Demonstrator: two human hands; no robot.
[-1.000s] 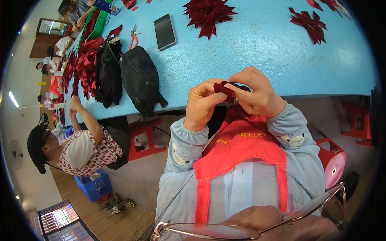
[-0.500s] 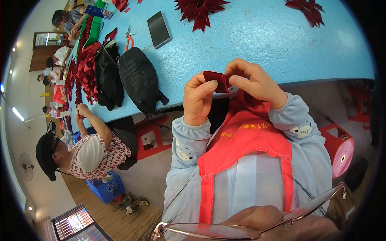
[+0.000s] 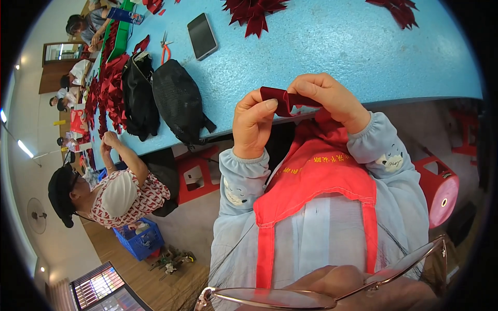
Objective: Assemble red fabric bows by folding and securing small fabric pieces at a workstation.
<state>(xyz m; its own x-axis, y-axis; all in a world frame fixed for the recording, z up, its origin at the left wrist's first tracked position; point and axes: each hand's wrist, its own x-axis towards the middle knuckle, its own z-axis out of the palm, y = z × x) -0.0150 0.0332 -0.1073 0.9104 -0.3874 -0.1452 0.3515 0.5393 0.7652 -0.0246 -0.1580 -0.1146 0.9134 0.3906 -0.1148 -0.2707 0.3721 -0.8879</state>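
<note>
2 hands pinch dark-red ribbon piece: left hand & right hand closed on it, raised nearer vs 1 s ago; fold tighter, above blue bench.

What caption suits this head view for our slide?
Left hand and right hand pinch a folded dark red velvet ribbon piece above the blue table.

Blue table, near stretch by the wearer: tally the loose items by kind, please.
Black bags: 2
Phone: 1
Orange-handled pliers: 1
Dark red bows at the far edge: 2
Folded red ribbon piece, held above the edge by both hands: 1
Total: 7
</note>
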